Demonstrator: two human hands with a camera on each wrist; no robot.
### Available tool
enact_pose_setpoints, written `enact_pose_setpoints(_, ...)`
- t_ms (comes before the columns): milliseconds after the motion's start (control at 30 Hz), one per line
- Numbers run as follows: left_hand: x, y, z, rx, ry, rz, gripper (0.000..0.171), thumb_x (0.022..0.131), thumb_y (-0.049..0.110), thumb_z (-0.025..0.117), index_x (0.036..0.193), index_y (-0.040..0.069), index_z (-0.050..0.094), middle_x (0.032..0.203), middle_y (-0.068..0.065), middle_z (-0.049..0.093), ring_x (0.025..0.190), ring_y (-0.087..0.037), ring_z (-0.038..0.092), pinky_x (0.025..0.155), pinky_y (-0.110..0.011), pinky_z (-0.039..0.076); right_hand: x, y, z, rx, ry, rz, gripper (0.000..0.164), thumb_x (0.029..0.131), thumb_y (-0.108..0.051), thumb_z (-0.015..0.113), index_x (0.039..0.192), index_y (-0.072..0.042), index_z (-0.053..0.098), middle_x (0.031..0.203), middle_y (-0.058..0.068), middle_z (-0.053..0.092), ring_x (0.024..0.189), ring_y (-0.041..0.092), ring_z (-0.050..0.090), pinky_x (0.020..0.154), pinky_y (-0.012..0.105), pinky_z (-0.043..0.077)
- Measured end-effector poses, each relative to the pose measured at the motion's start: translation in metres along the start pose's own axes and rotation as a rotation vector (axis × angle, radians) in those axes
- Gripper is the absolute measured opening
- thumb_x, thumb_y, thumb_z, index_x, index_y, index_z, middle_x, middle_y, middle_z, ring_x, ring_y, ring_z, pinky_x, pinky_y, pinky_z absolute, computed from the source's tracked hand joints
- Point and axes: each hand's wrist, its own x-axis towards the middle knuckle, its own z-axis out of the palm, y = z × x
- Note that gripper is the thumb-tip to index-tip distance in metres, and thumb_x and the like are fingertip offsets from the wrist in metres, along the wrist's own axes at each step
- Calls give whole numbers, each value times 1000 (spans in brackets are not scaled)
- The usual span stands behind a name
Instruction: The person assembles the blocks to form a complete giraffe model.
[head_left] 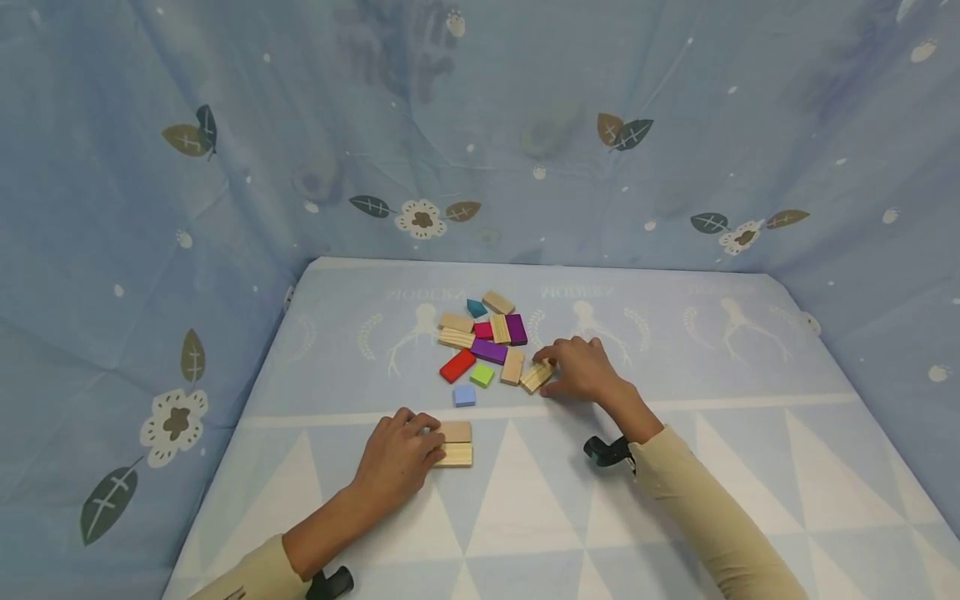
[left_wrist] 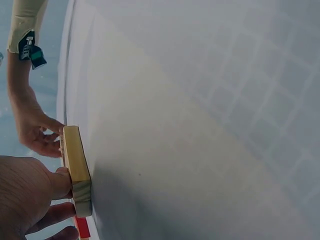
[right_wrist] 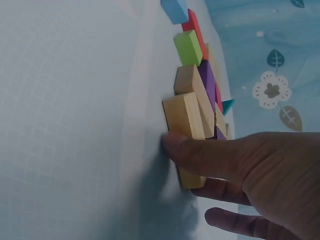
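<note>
The right hand [head_left: 581, 369] pinches a wooden block [head_left: 537, 377] between thumb and fingers at the right edge of a loose cluster, on the far half of the bench [head_left: 555, 508]. The block is oblong and unpainted, with crisp straight edges; the head view shows grain stripes running along its top, and the right wrist view shows a tan face meeting a paler, finely lined side. It lies aslant just beside a plain tan block [head_left: 512, 367]; whether the two touch, I cannot tell.

Nearer the person, the left hand [head_left: 397, 458] has its thumb and curled fingers about the left ends of two bare-wood oblongs lying long side to long side. The farther oblong [head_left: 456, 432] is an even tan; the nearer oblong [head_left: 456, 454] is yellower and streaked with grain. A thin dark line runs between them.

The cluster mixes bare wood with glossy paint: a light blue block [head_left: 464, 395] closest to the person, a lime green block [head_left: 482, 375], a bright red oblong [head_left: 457, 365], a deep purple oblong [head_left: 489, 351] and a second purple one [head_left: 516, 329] against a striped wooden piece [head_left: 499, 329]. A teal piece [head_left: 476, 307] with a pointed end lies at the far side.
</note>
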Motion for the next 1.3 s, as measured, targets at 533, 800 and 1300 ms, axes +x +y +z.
enact_pose_setpoints(533, 0, -2, 3, -3, 27, 3, 13, 76, 18, 85, 87, 19, 78, 98, 2, 69, 87, -21, 57, 70, -37, 45, -27, -19, -7, 47, 45, -71, 35, 71, -35, 89, 100, -19, 77, 88, -9, 64, 82, 13, 57, 74, 40, 43)
enact_pose_setpoints(800, 1, -2, 3, -20, 27, -10, 11, 76, 18, 85, 85, 19, 78, 96, 3, 69, 87, -21, 56, 69, -37, 45, -41, -48, 6, 55, 54, -198, 34, 67, -37, 91, 94, -21, 77, 83, -14, 62, 77, 6, 53, 69, 32, 38)
enact_pose_setpoints(1300, 2, 0, 2, 6, 18, -13, 13, 76, 19, 85, 87, 19, 78, 98, 2, 69, 87, -20, 56, 69, -36, 44, -52, -69, 36, 48, 53, -327, 35, 69, -46, 88, 91, -22, 74, 79, -14, 57, 73, 4, 48, 66, 29, 35)
